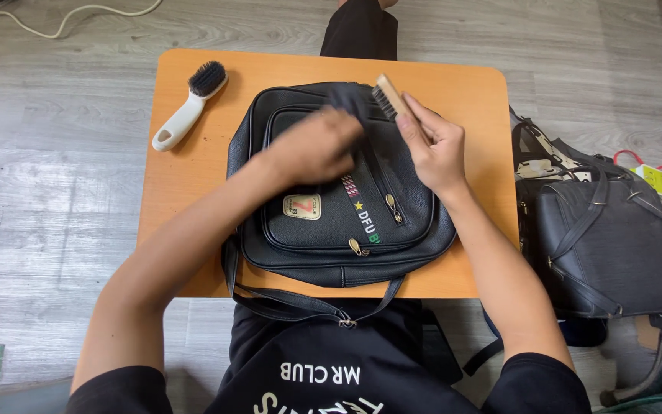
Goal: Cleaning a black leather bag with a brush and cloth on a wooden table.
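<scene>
Top-down over a small orange worktop (pixel 193 176), and a black leather-look backpack (pixel 346 207) lies flat on it, front pocket up, straps trailing off the near edge toward the person's lap.

The right hand (pixel 434 146) is curled around a small wooden-backed brush (pixel 389 96), fingers wrapped over the block, bristles angled down at the top edge of the bag near the carry handle. The left hand (pixel 319 146) is closed down on the upper part of the bag, fingers bunched on the dark handle loop (pixel 346 98); it is a little blurred, so whether it pinches the loop or just presses on it I cannot tell.

To my eye, this is brushing along the top seam, and the bracing hand is the key to doing it well: it should pin the soft shell so the brush does not drag the bag about. Short strokes in one direction, with light pressure, look wise here, since stiff bristles could scuff the finish. The zip pulls (pixel 394 207) and the sewn badge (pixel 302 206) lower down would snag bristles, so work around them.

A second brush, white handle and black bristles (pixel 188 109), lies apart at the far left corner. Another dark bag (pixel 614 245) sits on the floor to the right.
</scene>
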